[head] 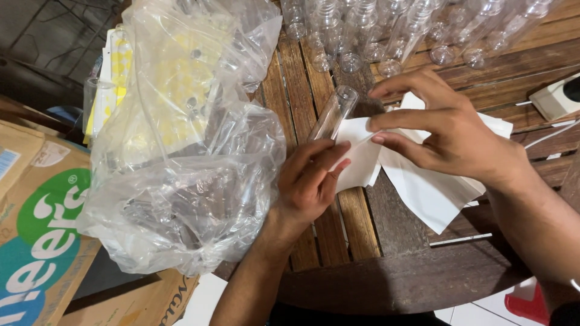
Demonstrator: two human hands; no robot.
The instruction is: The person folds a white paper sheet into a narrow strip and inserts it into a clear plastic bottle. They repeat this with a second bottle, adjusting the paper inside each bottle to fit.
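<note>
left hand [311, 175] grips clear tube [333, 113] (tilted); right hand [450, 130] pinches white paper [423, 187] beside it.

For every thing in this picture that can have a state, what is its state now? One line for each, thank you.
left hand: closed around a clear tube.
clear tube: tilted, uncapped, looks empty.
right hand: fingers pinching the white paper.
white paper: partly folded, lying on the wooden table.
plastic bag: open, crumpled, holding clear items.
row of clear bottles: lying on their sides, uncapped.
cardboard box: whether open or shut is unclear.
</note>
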